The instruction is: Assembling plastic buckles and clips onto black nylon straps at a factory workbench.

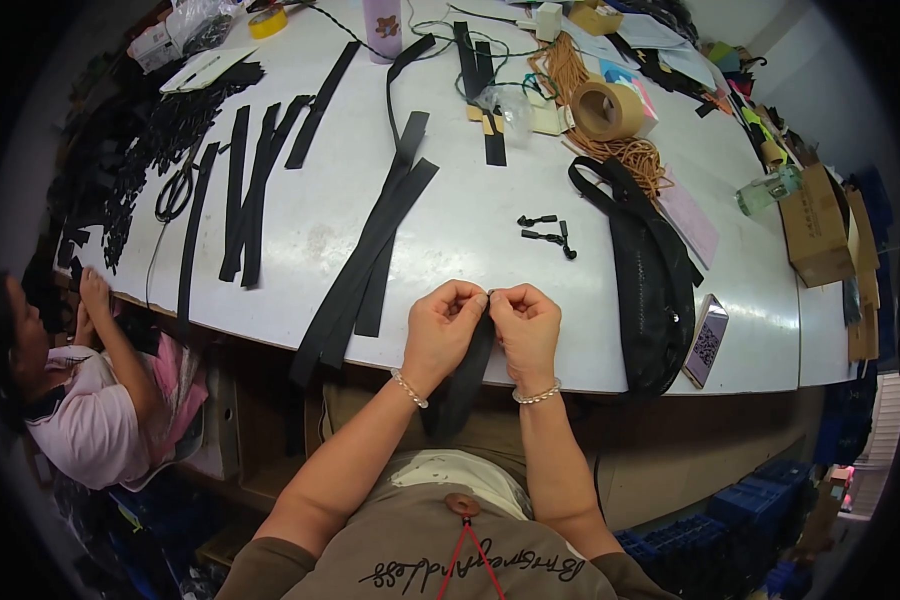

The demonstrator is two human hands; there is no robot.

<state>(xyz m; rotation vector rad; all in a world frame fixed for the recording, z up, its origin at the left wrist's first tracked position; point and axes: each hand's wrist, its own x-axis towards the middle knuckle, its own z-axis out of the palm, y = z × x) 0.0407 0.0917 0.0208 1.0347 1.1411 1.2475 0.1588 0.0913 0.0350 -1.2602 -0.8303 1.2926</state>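
Observation:
Just over the table's near edge, my left hand (438, 328) and my right hand (528, 330) pinch the upper end of a black strip that looks like zipper tape (466, 380). Their fingertips almost meet there, and the tape hangs down between my wrists toward my lap. Anything small between the fingertips is hidden. Several more black tapes (375, 240) lie crossed to the left of my hands, overhanging the edge. Beyond my right hand are a few small black zipper pulls with cords (548, 232). A black bag (652, 290) with a strap lies farther right.
A phone (707, 342) rests beside the bag at the edge. Tape rolls (610, 108), brown cord (630, 160) and a purple bottle (382, 28) stand farther back. Scissors (175, 190) and black scraps (160, 150) lie left. Another person (90, 400) sits at the left edge.

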